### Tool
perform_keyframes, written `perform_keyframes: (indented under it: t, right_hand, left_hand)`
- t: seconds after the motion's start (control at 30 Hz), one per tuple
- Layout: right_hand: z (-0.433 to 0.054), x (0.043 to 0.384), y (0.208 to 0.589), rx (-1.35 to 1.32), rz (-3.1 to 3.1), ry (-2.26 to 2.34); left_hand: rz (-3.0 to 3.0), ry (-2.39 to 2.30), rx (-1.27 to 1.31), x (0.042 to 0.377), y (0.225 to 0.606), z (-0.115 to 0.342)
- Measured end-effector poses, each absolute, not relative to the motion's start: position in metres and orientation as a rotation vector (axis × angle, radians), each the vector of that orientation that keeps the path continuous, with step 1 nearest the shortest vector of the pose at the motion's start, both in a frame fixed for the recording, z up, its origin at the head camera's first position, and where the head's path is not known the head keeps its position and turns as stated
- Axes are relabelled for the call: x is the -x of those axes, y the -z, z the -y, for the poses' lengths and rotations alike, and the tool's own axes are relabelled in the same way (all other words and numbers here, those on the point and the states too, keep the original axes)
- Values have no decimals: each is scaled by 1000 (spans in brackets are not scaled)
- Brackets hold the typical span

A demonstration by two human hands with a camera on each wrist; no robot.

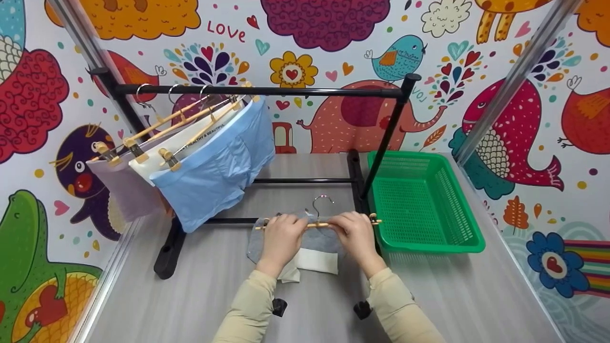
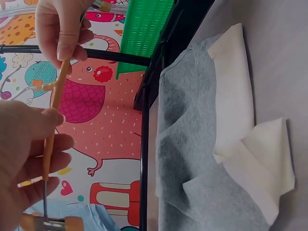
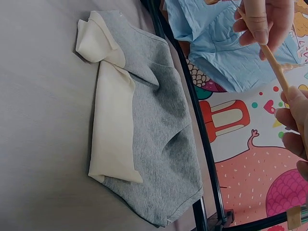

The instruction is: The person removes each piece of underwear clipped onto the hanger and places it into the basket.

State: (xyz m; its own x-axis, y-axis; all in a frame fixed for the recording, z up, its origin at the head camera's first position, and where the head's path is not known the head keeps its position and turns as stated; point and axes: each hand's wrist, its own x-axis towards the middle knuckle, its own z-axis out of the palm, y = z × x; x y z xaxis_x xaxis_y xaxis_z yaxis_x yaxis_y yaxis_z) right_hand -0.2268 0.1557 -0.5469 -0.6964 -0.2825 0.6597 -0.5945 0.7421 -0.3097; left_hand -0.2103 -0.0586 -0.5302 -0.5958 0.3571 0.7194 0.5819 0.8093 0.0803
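Observation:
Both hands hold a wooden clip hanger (image 1: 317,225) level in front of the body, its metal hook upward. My left hand (image 1: 284,237) grips the bar left of the hook, and my right hand (image 1: 355,234) pinches it on the right. In the left wrist view, a clip (image 2: 52,223) at one end of the hanger has nothing in it. Below the hanger, a grey garment (image 3: 161,110) with a cream band (image 3: 113,130) lies flat on the table, the band folded over at one end. The hands partly cover this garment in the head view.
A black rack (image 1: 324,91) stands behind the hands. Light blue shorts (image 1: 214,166), a white garment (image 1: 147,162) and a mauve garment (image 1: 126,186) hang at its left on clip hangers. A green basket (image 1: 469,240) stands at the right, beside the rack's leg.

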Motion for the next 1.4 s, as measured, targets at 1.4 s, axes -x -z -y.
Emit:
perform_keyframes:
  t: [1.4]
  right_hand:
    - [-151, 213, 574, -807, 2349, -833]
  left_hand:
    - [2342, 447, 305, 205, 557, 89]
